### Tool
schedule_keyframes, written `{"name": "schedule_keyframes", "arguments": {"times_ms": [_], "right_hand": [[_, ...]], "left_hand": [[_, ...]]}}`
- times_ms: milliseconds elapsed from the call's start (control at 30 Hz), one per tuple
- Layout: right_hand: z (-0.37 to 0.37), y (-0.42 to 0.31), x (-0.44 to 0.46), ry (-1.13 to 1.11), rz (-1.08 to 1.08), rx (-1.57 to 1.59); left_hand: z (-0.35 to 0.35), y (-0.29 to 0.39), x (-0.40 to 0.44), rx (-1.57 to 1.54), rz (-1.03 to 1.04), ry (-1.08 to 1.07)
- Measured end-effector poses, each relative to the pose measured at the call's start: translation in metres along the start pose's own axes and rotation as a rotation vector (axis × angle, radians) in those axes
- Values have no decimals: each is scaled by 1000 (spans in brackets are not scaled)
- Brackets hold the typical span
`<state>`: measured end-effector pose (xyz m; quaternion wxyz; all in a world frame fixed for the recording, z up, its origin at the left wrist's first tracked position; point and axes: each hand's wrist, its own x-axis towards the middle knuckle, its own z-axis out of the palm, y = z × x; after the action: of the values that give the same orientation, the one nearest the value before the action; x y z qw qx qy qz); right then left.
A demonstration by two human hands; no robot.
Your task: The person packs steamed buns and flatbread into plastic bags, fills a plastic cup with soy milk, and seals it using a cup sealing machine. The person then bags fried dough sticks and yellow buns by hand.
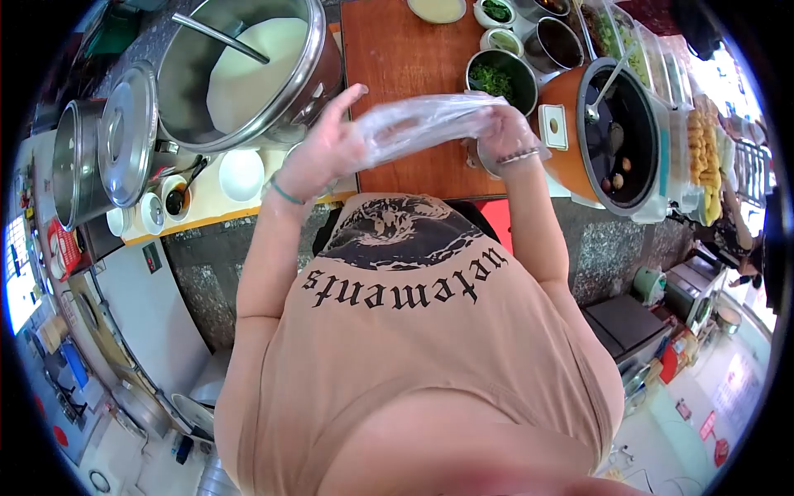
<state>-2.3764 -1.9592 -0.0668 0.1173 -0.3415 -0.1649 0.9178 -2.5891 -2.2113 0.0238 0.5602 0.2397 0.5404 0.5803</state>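
Observation:
A thin clear plastic bag (426, 122) is stretched between my two hands above the brown wooden board. My left hand (329, 149) is at its left end, one digit sticking out and the other fingers closed at the plastic, partly hidden by it. A green band circles that wrist. At the other end, the fingers of my right hand (504, 132) grip the bunched plastic, just below a metal bowl of chopped green herbs (491, 81). A beaded bracelet is on the right wrist.
A big steel pot (310, 91) of white liquid with a metal handle leaning in it stands at left, beside a steel lid (128, 136) and white bowl (241, 175). At right are an orange-sided cooker (562, 161) of dark broth and fried dough sticks (703, 149).

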Motion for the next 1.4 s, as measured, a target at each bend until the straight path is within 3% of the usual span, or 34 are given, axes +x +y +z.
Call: {"name": "schedule_keyframes", "arguments": {"times_ms": [33,67,133,200,267,300,333,367,400,467,500,533,600,667,700,767,800,833,867,933,1000,1067,1267,1300,1333,1400], "right_hand": [[25,2,-6,62,0,73],[35,5,-7,125,2,147],[-11,8,21,36,-16,47],[11,2,19,180,-87,-182],[46,15,9,252,-49,-124],[55,18,6,265,-28,-223],[58,19,5,279,-1,-325],[12,24,41,223,-28,-356],[8,32,45,220,-15,-361],[12,47,60,364,-53,-756],[13,63,65,449,-287,-829],[12,71,67,447,-281,-834],[40,83,45,385,-1264,-1575],[42,90,49,-176,-1203,-1733],[33,105,64,-226,-1131,-1888],[5,127,91,-269,-1047,-2043],[-3,128,101,-333,-590,-2084],[-9,125,116,-382,-140,-2062],[-2,107,126,-376,-145,-2068],[18,62,147,185,-561,-1488],[15,23,212,451,-387,-578],[21,-16,267,746,-297,-22],[-14,-54,345,710,-390,102],[-47,-41,372,704,-532,-418],[-89,-31,402,710,-530,-417],[-97,-26,408,535,-695,-698]], "left_hand": [[-9,-15,1,25,31,-235],[-12,-23,7,22,28,-230],[-17,-34,16,570,170,-306],[-25,-20,15,82,72,-21],[-64,-33,30,-183,-107,-207],[-61,-39,38,-184,-103,-203],[-52,-49,45,385,-82,-167],[-46,-60,51,952,-64,-119],[-47,-77,57,946,-72,-109],[-56,-110,78,1078,-252,262],[-53,-121,81,1074,-259,265],[-50,-131,86,1040,-275,309],[-56,-166,96,1000,-290,356],[-68,-205,118,993,-200,294],[-46,-169,110,825,-271,371],[-43,-166,121,849,-369,284],[-44,-167,129,872,-471,202],[-60,-195,129,605,-405,299],[-59,-193,128,605,-396,297],[-46,-192,108,668,-314,457],[-37,-173,103,604,-369,428],[-34,-169,99,544,-421,404],[-35,-198,87,408,-299,512],[-37,-198,85,410,-307,498],[-38,-199,83,409,-316,484],[-35,-186,84,433,-249,512]]}}
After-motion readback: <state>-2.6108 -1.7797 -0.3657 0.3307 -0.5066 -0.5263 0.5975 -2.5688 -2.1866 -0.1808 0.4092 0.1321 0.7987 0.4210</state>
